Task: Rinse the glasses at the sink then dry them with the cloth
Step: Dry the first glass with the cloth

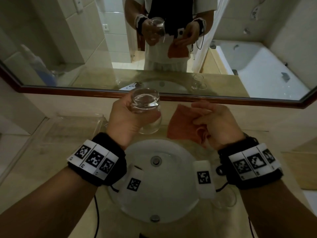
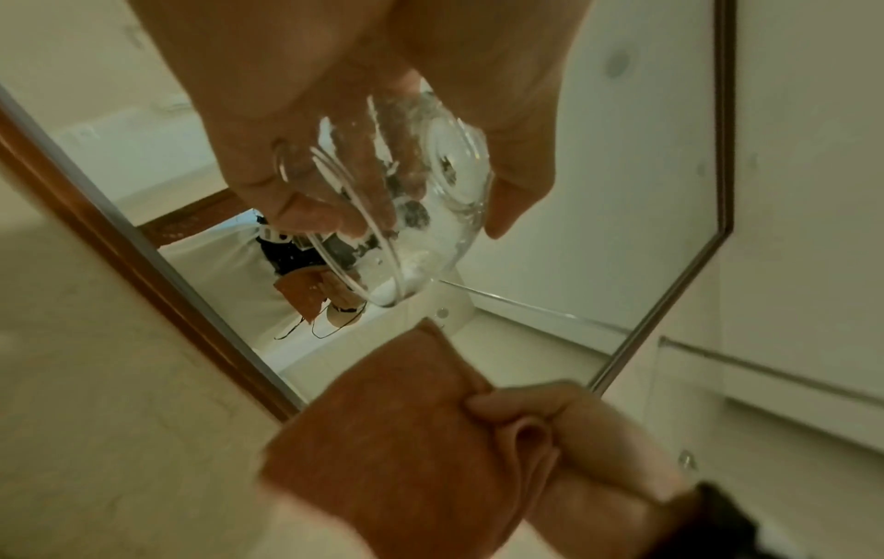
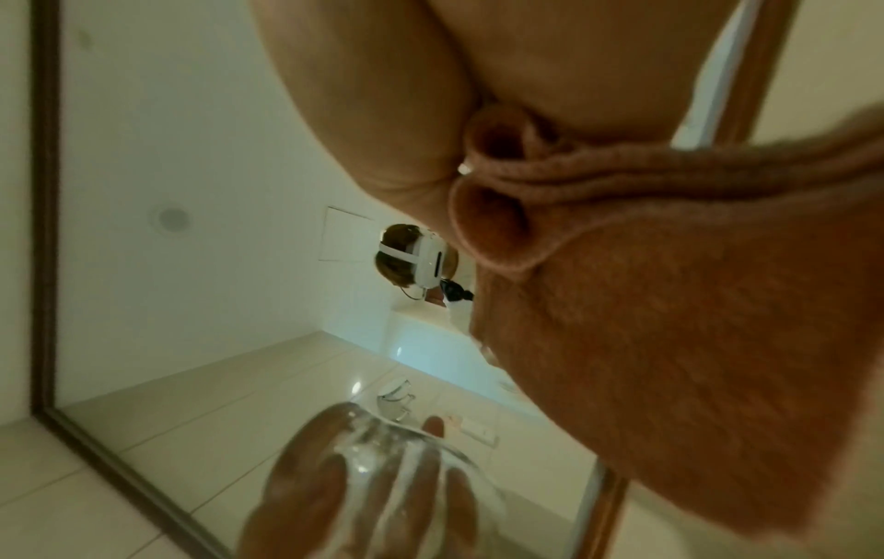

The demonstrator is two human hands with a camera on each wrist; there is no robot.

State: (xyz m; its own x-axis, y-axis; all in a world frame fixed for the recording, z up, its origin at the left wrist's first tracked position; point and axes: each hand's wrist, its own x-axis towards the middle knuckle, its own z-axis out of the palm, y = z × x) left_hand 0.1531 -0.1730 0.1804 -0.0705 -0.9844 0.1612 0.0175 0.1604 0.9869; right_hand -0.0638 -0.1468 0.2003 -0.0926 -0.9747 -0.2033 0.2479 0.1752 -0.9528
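My left hand grips a clear glass above the white sink, thick base up and mouth tilted down. In the left wrist view the wet glass sits between thumb and fingers of that hand. My right hand pinches a bunched orange cloth just right of the glass, not touching it. The cloth hangs from the right hand in the right wrist view, with the glass below it. The cloth also fills the lower left wrist view.
A framed mirror runs along the wall behind the sink. A clear plastic tray lies on the counter at the left. Another glass stands on the counter right of the basin, partly behind my right wrist. The drain lies under my hands.
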